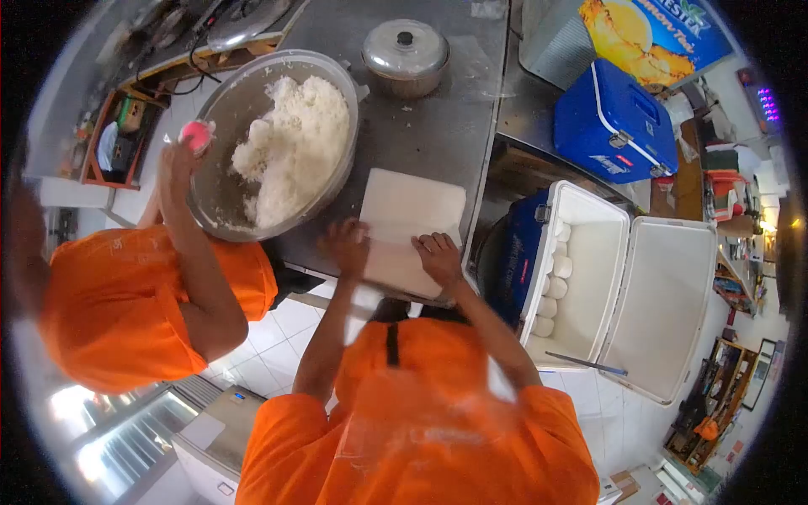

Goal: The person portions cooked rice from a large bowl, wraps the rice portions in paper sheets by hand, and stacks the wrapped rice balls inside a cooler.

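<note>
So the thing in play is what looks like a stack of white sheets (414, 200), lying flat on the metal table (429, 126) right in front of the person, just beside the big basin (347, 160) of rice (307, 126). My guess is it's paper or thin wrap: one sheet would be light, floppy, easy to crease or tear, and likely to slide on its neighbours, while the whole pile probably has some weight. I'd take it near the side edges with a soft fingertip pinch, not the middle. Both forearms reach forward over the table's edge, elbows bent, left hand (345, 247) at the left edge and a bit blurred, right hand (438, 259) by the right edge with fingers bent over the surface. The hands are apart from each other; can't tell if either one's actually pinching a sheet.
</note>
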`<action>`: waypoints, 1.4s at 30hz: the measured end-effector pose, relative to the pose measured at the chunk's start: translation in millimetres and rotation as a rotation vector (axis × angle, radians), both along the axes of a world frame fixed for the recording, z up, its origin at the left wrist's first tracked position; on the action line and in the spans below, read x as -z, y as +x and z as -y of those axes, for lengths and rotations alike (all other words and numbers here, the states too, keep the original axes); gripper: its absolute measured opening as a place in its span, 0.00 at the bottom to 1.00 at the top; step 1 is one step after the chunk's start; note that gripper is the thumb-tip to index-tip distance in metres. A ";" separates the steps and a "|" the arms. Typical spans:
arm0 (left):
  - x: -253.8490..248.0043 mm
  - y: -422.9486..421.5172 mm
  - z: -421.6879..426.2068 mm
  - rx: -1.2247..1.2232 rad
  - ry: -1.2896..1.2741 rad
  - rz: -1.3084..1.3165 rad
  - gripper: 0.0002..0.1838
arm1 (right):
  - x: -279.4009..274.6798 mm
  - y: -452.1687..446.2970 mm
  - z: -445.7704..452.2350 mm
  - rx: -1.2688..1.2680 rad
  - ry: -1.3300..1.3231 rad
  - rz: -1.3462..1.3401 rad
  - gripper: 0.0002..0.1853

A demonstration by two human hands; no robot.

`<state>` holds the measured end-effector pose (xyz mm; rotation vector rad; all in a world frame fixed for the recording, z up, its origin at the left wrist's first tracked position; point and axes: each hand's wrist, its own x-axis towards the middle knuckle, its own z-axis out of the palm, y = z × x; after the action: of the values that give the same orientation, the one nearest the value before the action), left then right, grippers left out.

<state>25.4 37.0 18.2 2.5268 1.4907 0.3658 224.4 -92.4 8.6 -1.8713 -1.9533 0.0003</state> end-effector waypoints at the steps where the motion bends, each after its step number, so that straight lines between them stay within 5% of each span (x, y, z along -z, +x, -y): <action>1: 2.0 -7.3 -4.5 -0.153 -0.030 0.026 0.18 | 1.1 2.2 0.6 -0.003 -0.001 0.006 0.20; 2: 7.1 -6.1 -3.4 -0.142 -0.030 0.026 0.18 | 2.4 3.0 2.6 -0.006 -0.004 0.009 0.20; 4: -17.2 16.0 10.6 0.174 0.004 0.437 0.19 | -13.4 8.8 5.9 -0.006 -0.018 -0.059 0.19; 6: -42.9 50.4 37.4 0.485 0.007 0.215 0.19 | -20.4 19.8 14.2 -0.021 -0.034 -0.115 0.18; 9: -7.3 55.9 39.0 0.493 -0.235 0.270 0.20 | -26.5 33.0 14.7 0.203 -0.129 -0.179 0.12; 11: -7.9 50.6 40.6 0.495 -0.276 0.310 0.17 | -41.4 12.9 3.2 0.346 0.038 -0.941 0.07; 13: 9.8 44.7 31.3 0.273 -0.291 0.528 0.11 | 8.2 16.8 -0.7 0.389 -0.072 -1.037 0.07; 14: 21.5 35.8 18.6 0.139 -0.546 0.509 0.10 | 25.4 22.5 -7.4 0.420 -0.174 -1.130 0.07; 15: 29.9 26.0 3.8 0.000 -0.798 0.481 0.09 | 23.9 28.4 -13.2 0.425 -0.159 -1.127 0.07; 17: 10.2 26.4 -9.0 0.024 -0.876 0.471 0.11 | 18.0 38.0 -18.8 0.454 -0.304 -0.642 0.02; 20: 6.7 34.8 -21.4 0.134 -0.184 0.445 0.09 | -11.4 26.6 -29.4 0.247 0.031 -0.254 0.04; 21: 14.6 28.8 -25.0 0.343 -0.228 0.334 0.09 | -13.5 25.3 -31.3 0.186 0.153 -0.115 0.05; 23: 37.4 21.7 -22.8 0.547 -0.257 0.225 0.09 | 14.7 32.7 -18.2 0.134 -0.149 -0.350 0.07; 25: 68.0 4.5 -1.5 0.633 -0.010 0.144 0.12 | 27.5 32.6 5.3 0.057 -0.160 -0.418 0.06; 26: 52.9 2.7 8.9 0.552 0.019 0.407 0.13 | 25.8 30.5 8.3 0.018 -0.171 -0.453 0.06; 27: 35.1 2.1 7.4 0.553 0.021 0.407 0.13 | 24.0 28.3 11.1 -0.020 -0.183 -0.489 0.06; 29: 10.8 -2.6 13.1 0.548 -0.003 0.442 0.14 | 5.8 14.1 16.9 -0.011 0.204 -0.274 0.06; 33: 52.1 9.1 -28.7 0.663 -0.187 0.315 0.17 | 34.8 34.2 -8.7 0.022 -0.013 -0.226 0.07; 35: 9.3 29.5 -43.1 0.420 -0.782 0.072 0.19 | 33.6 47.8 -22.2 0.113 -0.307 -0.422 0.10; 36: 14.8 33.4 -52.2 0.427 -0.781 0.073 0.19 | 29.3 53.9 -29.6 0.118 -0.305 -0.419 0.10; 38: 34.0 34.6 -71.7 0.280 -1.277 0.166 0.17 | 9.3 58.9 -47.9 0.336 -0.661 -0.624 0.14; 39: 29.6 37.2 -65.6 0.283 -1.278 0.164 0.17 | -1.4 56.0 -50.0 0.339 -0.661 -0.625 0.14; 41: 13.9 46.1 -46.5 0.141 -0.544 0.048 0.18 | -20.9 53.3 -53.8 0.238 -0.586 -0.545 0.16; 42: 20.8 43.1 -41.0 0.151 -0.544 0.046 0.18 | -14.9 49.9 -51.4 0.246 -0.583 -0.547 0.16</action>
<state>68.5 78.0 -2.6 2.1543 1.1721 -0.0102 274.3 -41.0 23.5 -2.1392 -1.4189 0.9899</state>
